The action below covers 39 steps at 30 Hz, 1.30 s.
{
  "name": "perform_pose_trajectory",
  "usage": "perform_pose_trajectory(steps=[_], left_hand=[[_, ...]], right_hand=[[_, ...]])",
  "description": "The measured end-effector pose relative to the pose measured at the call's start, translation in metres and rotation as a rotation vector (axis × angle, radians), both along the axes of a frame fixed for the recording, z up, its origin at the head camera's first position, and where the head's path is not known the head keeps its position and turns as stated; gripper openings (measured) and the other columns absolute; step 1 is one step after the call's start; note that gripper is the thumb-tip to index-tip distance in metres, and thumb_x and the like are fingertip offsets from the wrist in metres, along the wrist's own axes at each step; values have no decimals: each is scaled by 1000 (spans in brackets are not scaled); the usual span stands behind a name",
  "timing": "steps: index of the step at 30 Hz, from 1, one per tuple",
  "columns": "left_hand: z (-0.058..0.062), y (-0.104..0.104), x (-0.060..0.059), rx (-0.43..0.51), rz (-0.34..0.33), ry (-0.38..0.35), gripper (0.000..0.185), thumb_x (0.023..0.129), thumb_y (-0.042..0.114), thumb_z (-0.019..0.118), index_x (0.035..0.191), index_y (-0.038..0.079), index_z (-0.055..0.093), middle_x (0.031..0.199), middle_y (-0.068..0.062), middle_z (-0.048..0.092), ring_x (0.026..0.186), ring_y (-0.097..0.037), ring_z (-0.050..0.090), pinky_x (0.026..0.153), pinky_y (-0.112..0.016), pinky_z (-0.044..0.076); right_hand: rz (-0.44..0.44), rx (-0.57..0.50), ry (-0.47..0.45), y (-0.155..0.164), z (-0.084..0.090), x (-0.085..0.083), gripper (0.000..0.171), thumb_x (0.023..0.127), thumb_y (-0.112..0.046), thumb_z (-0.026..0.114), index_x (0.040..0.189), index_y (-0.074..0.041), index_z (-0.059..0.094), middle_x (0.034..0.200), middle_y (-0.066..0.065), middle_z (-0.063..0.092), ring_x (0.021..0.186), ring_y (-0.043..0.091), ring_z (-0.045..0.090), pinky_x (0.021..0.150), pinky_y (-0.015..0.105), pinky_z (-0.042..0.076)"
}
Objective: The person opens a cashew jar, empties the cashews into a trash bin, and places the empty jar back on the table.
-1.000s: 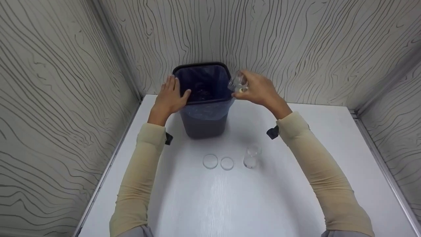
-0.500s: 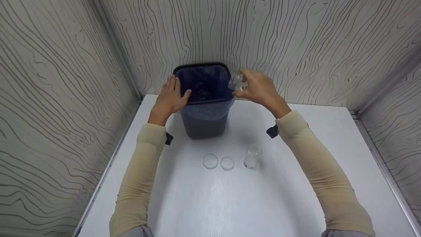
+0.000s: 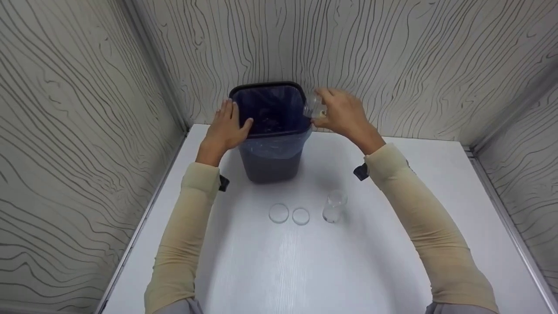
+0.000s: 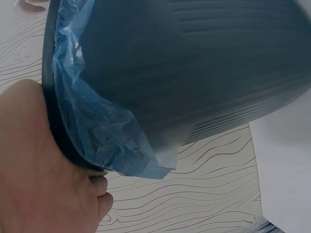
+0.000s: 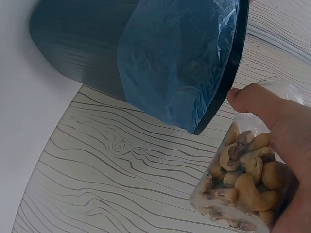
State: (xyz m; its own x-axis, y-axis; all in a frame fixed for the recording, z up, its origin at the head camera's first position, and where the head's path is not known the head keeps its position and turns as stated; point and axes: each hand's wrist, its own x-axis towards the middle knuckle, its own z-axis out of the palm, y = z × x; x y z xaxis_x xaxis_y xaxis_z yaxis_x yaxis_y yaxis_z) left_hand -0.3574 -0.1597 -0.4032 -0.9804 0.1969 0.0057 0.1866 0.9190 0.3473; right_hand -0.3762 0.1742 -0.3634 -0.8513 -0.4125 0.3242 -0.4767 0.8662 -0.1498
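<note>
My left hand [image 3: 225, 127] grips the near-left corner of a dark trash bin [image 3: 272, 165], its thumb over the front rim. In the left wrist view, the fingertips [image 4: 100, 187] curl against the outer side below the rim. A blue bag [image 5: 170, 63] lines the bin and folds down over the edge. At the bin's right rim, my right hand [image 3: 344, 112] holds a clear jar [image 3: 311, 105] tilted, fingers and thumb around it. Tan, curved, cashew-like pieces [image 5: 252, 179] lie toward the jar's base in the right wrist view. The right thumb is close by the bin's rim.
Two clear round lids [image 3: 279, 213] lie side by side on the white table [image 3: 279, 270]. Right of them stands another clear jar [image 3: 334, 207] with something small at its bottom. Wood-patterned panels [image 3: 383, 52] enclose the back and sides.
My right hand has shifted slightly away from me and tipped the jar further at the bin's right rim. The left hand and the bin have stayed in place.
</note>
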Motion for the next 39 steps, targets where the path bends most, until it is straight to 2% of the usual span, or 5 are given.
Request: perform_pose_trajectory(steps=[8, 18, 28, 39], left_hand=[[0, 0, 1, 6, -3, 1, 82, 114, 51, 30, 169, -5, 4, 179, -24, -6, 168, -36, -7, 138, -50, 2], [0, 1, 0, 6, 4, 4, 82, 114, 51, 30, 169, -4, 5, 179, -23, -5, 168, -35, -6, 138, -48, 2], [1, 0, 0, 5, -8, -6, 83, 114, 52, 28, 169, -4, 2, 178, -24, -8, 167, -37, -8, 137, -51, 0], [0, 1, 0, 4, 7, 5, 82, 114, 52, 28, 169, -4, 5, 179, -23, -5, 168, -35, -7, 138, -48, 1]], right_hand=[[-16, 52, 29, -2, 2, -3, 81, 86, -34, 92, 153, -13, 53, 135, 14, 68, 121, 38, 64, 99, 57, 57], [13, 131, 139, -4, 0, -6, 76, 85, -34, 93, 148, -12, 57, 138, 15, 69, 122, 40, 66, 98, 56, 59], [52, 174, 265, -6, -2, -9, 69, 84, -29, 93, 142, -12, 60, 127, 14, 72, 112, 40, 69, 91, 55, 61], [41, 220, 209, -8, 0, -8, 71, 88, -27, 90, 148, -14, 55, 135, 14, 69, 120, 41, 65, 102, 58, 56]])
